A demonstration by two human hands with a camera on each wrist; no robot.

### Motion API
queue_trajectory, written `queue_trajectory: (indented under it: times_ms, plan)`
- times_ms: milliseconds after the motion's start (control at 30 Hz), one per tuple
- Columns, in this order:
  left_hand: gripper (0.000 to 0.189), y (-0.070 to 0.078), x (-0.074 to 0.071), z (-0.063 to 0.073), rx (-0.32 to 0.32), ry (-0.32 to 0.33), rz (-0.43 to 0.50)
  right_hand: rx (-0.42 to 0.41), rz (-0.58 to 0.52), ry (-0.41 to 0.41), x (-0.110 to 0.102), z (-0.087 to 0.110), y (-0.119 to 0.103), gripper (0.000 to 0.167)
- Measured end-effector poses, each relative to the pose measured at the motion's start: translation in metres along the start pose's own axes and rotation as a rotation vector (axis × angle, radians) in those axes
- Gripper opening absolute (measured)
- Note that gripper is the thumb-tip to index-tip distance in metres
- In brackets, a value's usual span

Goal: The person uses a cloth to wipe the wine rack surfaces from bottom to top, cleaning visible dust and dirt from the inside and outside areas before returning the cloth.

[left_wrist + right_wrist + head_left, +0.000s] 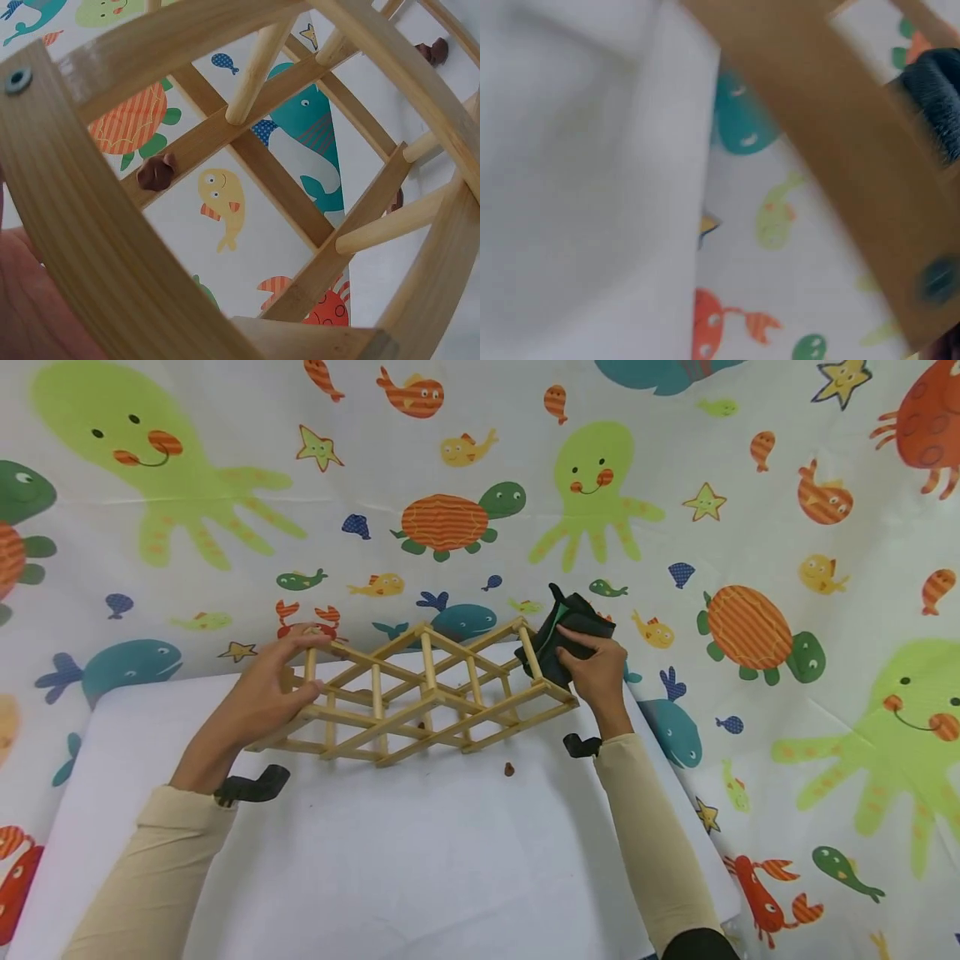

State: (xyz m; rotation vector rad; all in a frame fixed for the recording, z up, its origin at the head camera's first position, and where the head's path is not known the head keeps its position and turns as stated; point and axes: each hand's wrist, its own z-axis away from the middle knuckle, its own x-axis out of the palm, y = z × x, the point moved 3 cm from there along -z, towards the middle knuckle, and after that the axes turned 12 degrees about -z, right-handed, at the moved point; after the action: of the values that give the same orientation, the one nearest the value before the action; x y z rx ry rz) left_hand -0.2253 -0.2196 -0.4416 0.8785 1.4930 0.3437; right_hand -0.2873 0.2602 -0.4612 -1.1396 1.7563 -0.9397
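A light wooden lattice rack (430, 660), made of crossed slats joined by round dowels, is held lengthwise between both hands over the white table. My left hand (258, 702) grips its left end, thumb in front and fingers over the top; part of the palm shows beside a slat (97, 202) in the left wrist view. My right hand (600, 677) holds a bunched dark cloth (577, 614) against the rack's right end. In the right wrist view, the cloth (934, 90) shows at the edge behind a blurred slat (840, 127).
On the white tabletop (420, 860) lies a small brown lump (509, 769). Another brown lump (156, 172) overlaps a rack slat in the left wrist view. A sheet printed with sea animals (637, 585) hangs behind the table and runs down its right side.
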Motion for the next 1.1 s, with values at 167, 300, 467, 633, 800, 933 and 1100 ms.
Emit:
queue_trajectory:
  times_ms: [167,300,467,633,800,933,1100]
  plan:
    - [0.062,0.001,-0.003,-0.002,-0.02,-0.024,-0.032,-0.01,-0.245,-0.102,0.006,-0.003,-0.015,0.033]
    - [0.061,0.001,-0.005,-0.003,-0.037,-0.021,-0.037,0.04,-0.156,-0.15,0.016,-0.012,-0.011,0.032]
    - [0.061,-0.001,-0.003,-0.007,0.009,0.009,-0.041,0.034,0.178,0.014,0.005,-0.016,-0.007,0.032]
    - [0.062,-0.003,-0.005,-0.008,0.002,0.005,-0.05,0.047,-0.15,-0.033,0.005,-0.011,-0.009,0.034]
    - [0.062,-0.005,-0.007,-0.009,-0.023,-0.008,-0.06,0.054,0.027,-0.154,0.011,-0.018,-0.003,0.034]
    - [0.061,-0.005,-0.006,-0.011,-0.002,0.011,-0.051,-0.01,0.35,-0.044,-0.004,-0.022,-0.013,0.032]
    - [0.061,-0.006,-0.006,-0.012,0.007,0.012,-0.054,-0.163,0.062,-0.018,-0.006,-0.026,-0.049,0.034]
